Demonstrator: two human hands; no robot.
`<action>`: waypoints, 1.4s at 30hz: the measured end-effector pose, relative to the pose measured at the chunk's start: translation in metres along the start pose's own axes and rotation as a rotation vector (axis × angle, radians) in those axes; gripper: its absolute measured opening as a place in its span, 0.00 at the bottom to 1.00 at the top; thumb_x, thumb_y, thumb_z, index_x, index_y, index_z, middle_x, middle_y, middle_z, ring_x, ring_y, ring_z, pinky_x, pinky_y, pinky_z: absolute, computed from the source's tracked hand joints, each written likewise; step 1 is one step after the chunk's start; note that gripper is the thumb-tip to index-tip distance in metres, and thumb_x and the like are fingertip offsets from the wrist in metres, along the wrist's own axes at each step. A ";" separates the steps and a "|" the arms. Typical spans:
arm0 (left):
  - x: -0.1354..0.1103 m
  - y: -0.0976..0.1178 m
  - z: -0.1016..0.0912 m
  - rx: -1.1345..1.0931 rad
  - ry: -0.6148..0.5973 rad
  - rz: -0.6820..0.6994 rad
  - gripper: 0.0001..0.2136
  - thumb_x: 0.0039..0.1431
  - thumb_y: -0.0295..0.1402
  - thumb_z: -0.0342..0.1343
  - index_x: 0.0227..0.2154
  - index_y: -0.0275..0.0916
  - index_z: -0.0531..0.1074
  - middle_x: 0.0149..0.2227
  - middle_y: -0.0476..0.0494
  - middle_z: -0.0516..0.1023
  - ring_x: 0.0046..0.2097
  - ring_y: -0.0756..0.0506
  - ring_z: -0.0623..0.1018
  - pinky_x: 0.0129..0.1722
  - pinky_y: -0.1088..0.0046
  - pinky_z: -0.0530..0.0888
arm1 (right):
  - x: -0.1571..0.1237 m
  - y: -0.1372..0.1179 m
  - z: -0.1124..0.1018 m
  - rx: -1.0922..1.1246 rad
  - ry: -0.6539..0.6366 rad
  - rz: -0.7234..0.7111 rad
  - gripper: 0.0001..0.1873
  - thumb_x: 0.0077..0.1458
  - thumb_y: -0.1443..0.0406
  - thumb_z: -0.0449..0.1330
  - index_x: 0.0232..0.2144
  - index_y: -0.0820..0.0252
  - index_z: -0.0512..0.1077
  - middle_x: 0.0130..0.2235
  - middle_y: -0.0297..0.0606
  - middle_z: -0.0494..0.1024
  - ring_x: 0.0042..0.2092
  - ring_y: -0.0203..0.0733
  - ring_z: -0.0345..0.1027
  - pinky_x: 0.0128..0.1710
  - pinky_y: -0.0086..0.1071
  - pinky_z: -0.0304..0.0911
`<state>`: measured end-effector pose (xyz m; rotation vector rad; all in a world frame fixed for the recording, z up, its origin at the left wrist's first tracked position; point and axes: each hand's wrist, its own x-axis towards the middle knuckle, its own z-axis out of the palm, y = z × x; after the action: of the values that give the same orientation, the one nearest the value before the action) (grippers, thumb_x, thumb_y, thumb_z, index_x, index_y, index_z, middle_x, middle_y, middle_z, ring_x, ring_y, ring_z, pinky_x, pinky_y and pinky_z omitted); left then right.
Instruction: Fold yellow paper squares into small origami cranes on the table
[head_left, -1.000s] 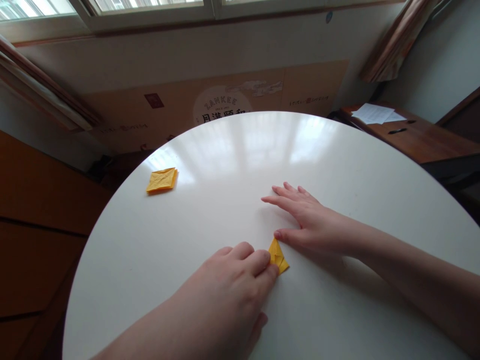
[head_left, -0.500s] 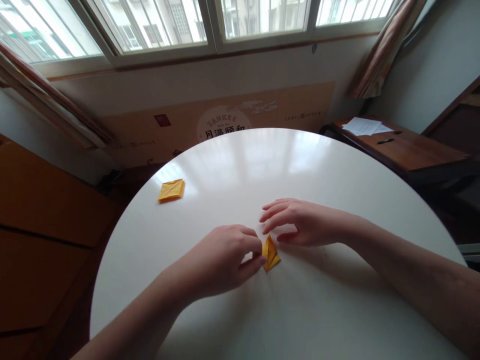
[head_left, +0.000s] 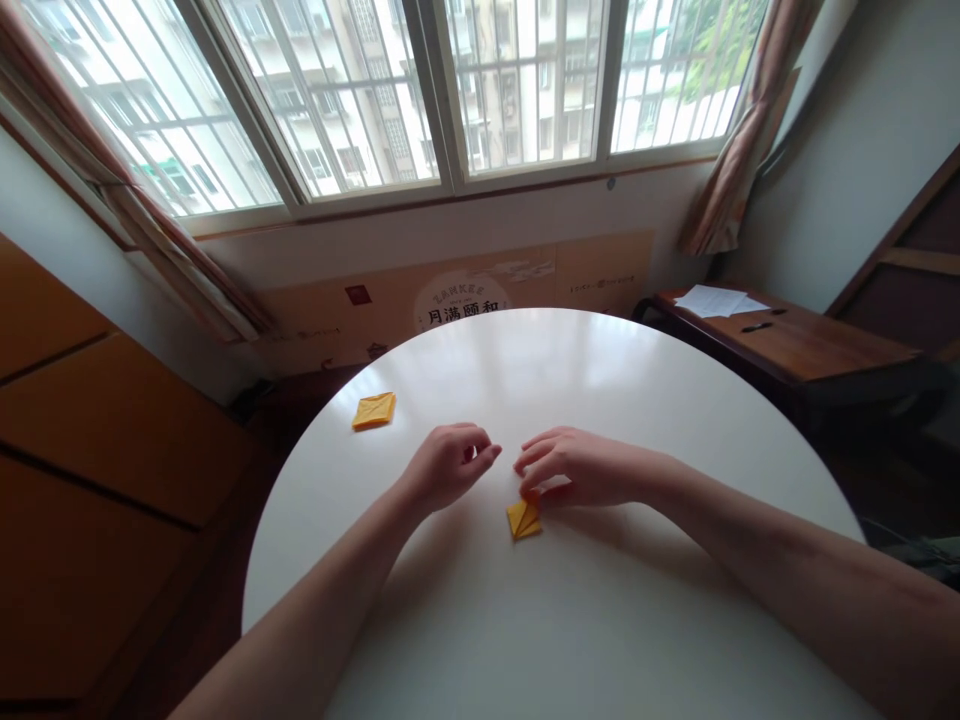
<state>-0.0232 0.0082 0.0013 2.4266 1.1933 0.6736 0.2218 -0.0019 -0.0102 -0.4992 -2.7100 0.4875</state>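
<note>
A small folded square of yellow paper (head_left: 523, 521) lies on the white round table (head_left: 600, 620), with crease lines across its top. My right hand (head_left: 581, 468) is over its upper right corner, a fingertip at the paper's edge; the fingers are bent and apart. Up and to the left of the paper, my left hand (head_left: 454, 462) is off it, its fingers curled in toward the thumb and nothing seen between them. A larger folded yellow paper packet (head_left: 373, 411) rests near the table's far left edge.
Behind the table are a printed cardboard panel (head_left: 592, 275) and barred windows (head_left: 525, 90). A brown wooden table (head_left: 832, 340) at the right bears white sheets (head_left: 716, 301) and a small dark object. Orange-brown cabinets (head_left: 97, 420) stand at the left.
My left hand has come off the small folded paper and moved up and left. My right hand now reaches the paper's upper corner. The view has tilted up, showing more window.
</note>
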 end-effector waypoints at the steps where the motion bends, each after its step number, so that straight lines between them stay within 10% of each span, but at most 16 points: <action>1: 0.000 -0.002 0.001 -0.005 0.009 -0.013 0.13 0.62 0.37 0.54 0.24 0.37 0.73 0.24 0.48 0.72 0.27 0.49 0.68 0.29 0.75 0.64 | 0.000 -0.002 0.001 -0.006 0.006 0.002 0.09 0.61 0.64 0.63 0.43 0.55 0.79 0.45 0.38 0.81 0.46 0.43 0.74 0.49 0.36 0.65; 21: 0.003 -0.017 0.006 -0.200 0.099 -0.196 0.16 0.60 0.43 0.53 0.23 0.37 0.73 0.23 0.49 0.72 0.28 0.48 0.69 0.30 0.73 0.66 | 0.002 -0.011 0.011 0.231 0.225 0.104 0.05 0.52 0.65 0.70 0.30 0.57 0.77 0.52 0.43 0.79 0.62 0.50 0.65 0.61 0.46 0.60; 42: -0.006 0.007 0.010 -0.659 -0.268 -0.178 0.11 0.55 0.38 0.63 0.36 0.35 0.82 0.37 0.41 0.84 0.40 0.41 0.79 0.41 0.69 0.72 | 0.005 -0.012 0.021 0.176 0.341 0.230 0.06 0.55 0.68 0.67 0.26 0.56 0.79 0.66 0.44 0.64 0.70 0.57 0.47 0.63 0.55 0.56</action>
<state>-0.0163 -0.0017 -0.0048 1.7712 0.8842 0.5523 0.2062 -0.0167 -0.0230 -0.7720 -2.2736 0.6301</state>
